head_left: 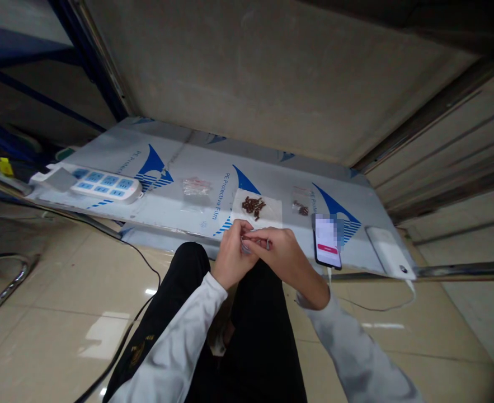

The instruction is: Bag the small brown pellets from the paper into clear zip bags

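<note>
My left hand and my right hand meet over my lap, just before the table's front edge. Their fingers are closed in a pinch around what looks like a small clear plastic bag, mostly hidden by the fingers. Just beyond them, a pile of small brown pieces rests on a white sheet of paper. Right of that sheet lies a small clear bag with several brown pieces inside. To the left, several flat clear bags with reddish top edges lie stacked.
The film-covered table runs along a wall. A phone and a white power bank, both with cables, lie on its right. A white power strip is at the left. A black cable trails to the floor.
</note>
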Motion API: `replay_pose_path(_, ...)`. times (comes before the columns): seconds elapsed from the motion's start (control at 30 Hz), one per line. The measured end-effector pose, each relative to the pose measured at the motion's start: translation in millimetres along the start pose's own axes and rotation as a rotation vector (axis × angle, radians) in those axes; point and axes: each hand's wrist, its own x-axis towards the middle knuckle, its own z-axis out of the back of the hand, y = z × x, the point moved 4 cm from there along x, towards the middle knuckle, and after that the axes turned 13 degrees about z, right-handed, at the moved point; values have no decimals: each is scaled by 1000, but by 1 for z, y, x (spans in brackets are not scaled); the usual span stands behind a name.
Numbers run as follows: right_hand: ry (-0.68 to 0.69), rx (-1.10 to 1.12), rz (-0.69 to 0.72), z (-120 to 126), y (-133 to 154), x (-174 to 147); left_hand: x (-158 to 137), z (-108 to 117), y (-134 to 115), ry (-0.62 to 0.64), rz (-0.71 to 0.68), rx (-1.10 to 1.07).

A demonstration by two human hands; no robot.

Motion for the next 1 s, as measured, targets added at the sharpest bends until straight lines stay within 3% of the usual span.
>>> replay_pose_path(0.23,201,-44,168,8,12,8,-3,11,-11,60,-29,-51)
replay_pose_path(0.33,198,-23,233,14,17,11,-5,19,-16,75,-28,-119)
replay_pose_path(0.5,116,25,207,27,13,7,-10,36,-26,227,-9,-383)
replay_pose_path(0.63,-72,259,91,20,0,-5,-12,44,-20,149,135,-505)
replay_pose_path(0.73,-257,553,-146,3,-11,-16,-14,40,-14,101,199,-565)
replay_pose_path(0.83,-332,761,-325,-16,-14,-23,-19,37,-10,76,251,-642)
replay_pose_path(1.0,-417,877,-370,-19,-10,-28,-25,39,-10,53,283,-685)
